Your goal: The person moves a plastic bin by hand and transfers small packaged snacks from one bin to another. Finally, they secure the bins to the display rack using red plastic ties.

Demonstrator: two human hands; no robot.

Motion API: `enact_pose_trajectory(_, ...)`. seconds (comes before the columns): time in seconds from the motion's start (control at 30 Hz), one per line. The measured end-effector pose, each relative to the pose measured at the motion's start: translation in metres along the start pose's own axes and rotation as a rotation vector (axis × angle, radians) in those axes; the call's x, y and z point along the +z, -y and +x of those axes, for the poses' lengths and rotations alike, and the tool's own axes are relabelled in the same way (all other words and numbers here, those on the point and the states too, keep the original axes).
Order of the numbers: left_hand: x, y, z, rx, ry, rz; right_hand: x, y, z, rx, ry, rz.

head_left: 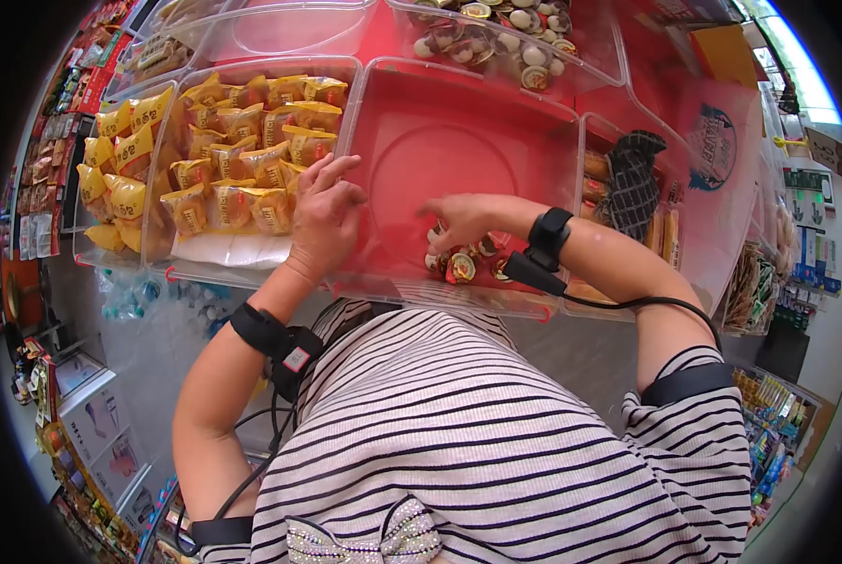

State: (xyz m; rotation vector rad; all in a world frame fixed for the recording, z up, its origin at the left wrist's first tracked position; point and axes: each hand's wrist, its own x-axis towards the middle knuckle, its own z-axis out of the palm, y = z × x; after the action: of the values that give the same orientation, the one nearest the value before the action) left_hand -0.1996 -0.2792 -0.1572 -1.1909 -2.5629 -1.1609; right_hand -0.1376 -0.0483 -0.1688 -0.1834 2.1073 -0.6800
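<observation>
My left hand [327, 214] is over the wall between two clear bins, its fingers apart and nothing seen in them. To its left, yellow-wrapped buns [237, 150] stand in rows in one bin. Inside the middle clear bin [458, 89], which shows red beneath, my right hand [460, 224] reaches down with fingers bent and partly spread. Under and beside it, several small round wrapped snacks [460, 267] lie near the bin's front edge. Its fingertips are close to them; whether they touch or hold one is unclear.
More round snacks [524, 42] fill a bin at the back. A bin at the right has long packets and a dark checked cloth [635, 183]. Yellow packets [125, 174] fill the far-left bin. Packed shelves [806, 235] stand on both sides.
</observation>
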Motion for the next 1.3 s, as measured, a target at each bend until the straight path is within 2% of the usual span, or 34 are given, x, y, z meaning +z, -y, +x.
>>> enact_pose_trajectory(0.07,-0.002,-0.001,-0.001,-0.007,-0.001,-0.009,0.013,-0.003,0.007,0.038,0.033,-0.027)
enact_pose_trajectory(0.17,-0.002,-0.002,0.0,-0.014,0.004,-0.011,0.019,-0.013,0.012,0.031,0.083,0.088)
enact_pose_trajectory(0.27,-0.001,-0.002,0.0,-0.014,0.01,-0.007,0.028,-0.022,0.012,0.129,0.079,0.194)
enact_pose_trajectory(0.37,-0.002,-0.003,0.0,-0.025,0.018,-0.012,0.022,-0.004,-0.003,0.2,0.155,0.361)
enact_pose_trajectory(0.47,-0.002,-0.003,0.0,-0.02,0.016,-0.011,0.026,0.003,-0.008,0.186,0.156,0.434)
enact_pose_trajectory(0.57,-0.002,-0.003,0.001,-0.01,0.012,-0.007,0.043,-0.011,-0.003,0.028,0.056,0.517)
enact_pose_trajectory(0.67,-0.002,-0.004,0.0,-0.007,0.009,-0.01,0.039,0.002,-0.001,0.068,0.153,0.538)
enact_pose_trajectory(0.77,-0.002,-0.004,0.0,-0.005,0.009,-0.009,0.033,0.019,-0.005,0.045,0.123,0.484)
enact_pose_trajectory(0.87,-0.001,0.0,-0.002,-0.009,-0.001,-0.006,0.036,0.011,-0.003,0.165,0.211,0.473)
enact_pose_trajectory(0.97,0.0,-0.001,0.001,-0.006,-0.019,-0.018,0.031,0.004,-0.012,0.198,0.356,0.42)
enact_pose_trajectory(1.0,-0.002,-0.004,0.0,-0.01,-0.011,-0.02,0.026,0.002,-0.018,0.103,0.342,0.38)
enact_pose_trajectory(1.03,-0.003,-0.005,0.0,-0.014,-0.002,-0.023,0.01,0.013,-0.027,0.138,0.368,0.399)
enact_pose_trajectory(1.1,-0.002,-0.003,-0.002,0.002,-0.017,-0.031,-0.04,0.037,-0.062,0.076,0.226,0.479)
enact_pose_trajectory(1.17,-0.002,-0.003,0.001,0.01,-0.018,-0.02,-0.103,0.055,-0.104,-0.141,-0.03,0.484)
enact_pose_trajectory(1.23,-0.002,-0.002,0.0,0.009,-0.002,0.001,-0.162,0.063,-0.144,-0.346,-0.461,0.428)
enact_pose_trajectory(1.3,-0.001,-0.002,-0.001,0.018,-0.009,-0.006,-0.205,0.057,-0.157,-0.383,-0.929,0.27)
